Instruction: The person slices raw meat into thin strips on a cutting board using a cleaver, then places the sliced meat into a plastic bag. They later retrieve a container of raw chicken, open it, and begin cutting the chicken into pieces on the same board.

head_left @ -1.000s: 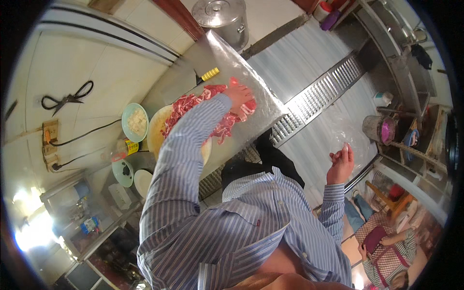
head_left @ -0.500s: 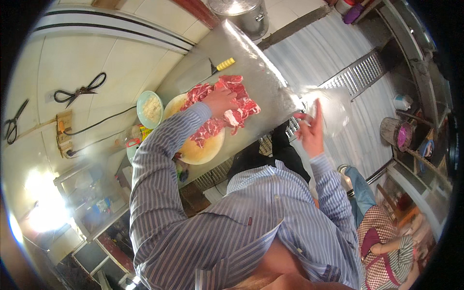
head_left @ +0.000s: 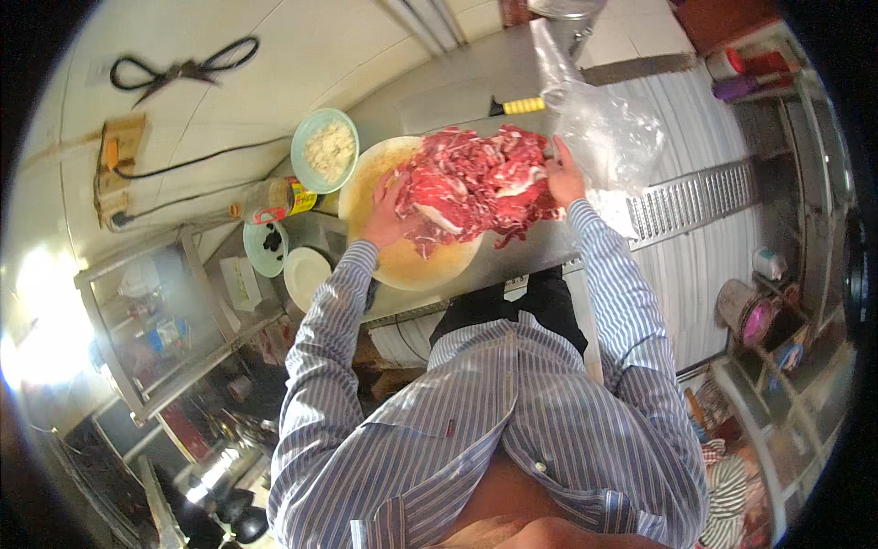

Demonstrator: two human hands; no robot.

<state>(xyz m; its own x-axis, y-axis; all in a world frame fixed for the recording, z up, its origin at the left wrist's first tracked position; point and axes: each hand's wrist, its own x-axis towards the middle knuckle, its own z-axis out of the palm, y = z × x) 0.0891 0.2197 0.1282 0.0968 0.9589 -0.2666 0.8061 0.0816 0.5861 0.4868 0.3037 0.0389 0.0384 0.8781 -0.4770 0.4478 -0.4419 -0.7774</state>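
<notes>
A pile of raw red meat (head_left: 457,188) with white fat lies partly on a round cutting board (head_left: 416,273) and partly on the metal counter to its right. My left hand (head_left: 389,218) rests against the pile's left side, fingers spread over the board. Against its right side is my right hand (head_left: 564,178), with fingers stretched upward; where they meet the meat is partly hidden. A clear plastic bag (head_left: 608,133) lies crumpled just beyond my right hand, over the counter's edge. Behind the meat is a tool with a yellow handle (head_left: 523,106).
A pale green bowl of chopped white food (head_left: 327,151) stands left of the board, near a jar with a yellow label (head_left: 283,201). A smaller green bowl (head_left: 265,249) and a white bowl (head_left: 306,276) sit closer. Black-handled scissors (head_left: 186,70) hang on the wall.
My right hand has come in from the right to the meat. My left hand has moved from on top of it to its left side. The view has turned.
</notes>
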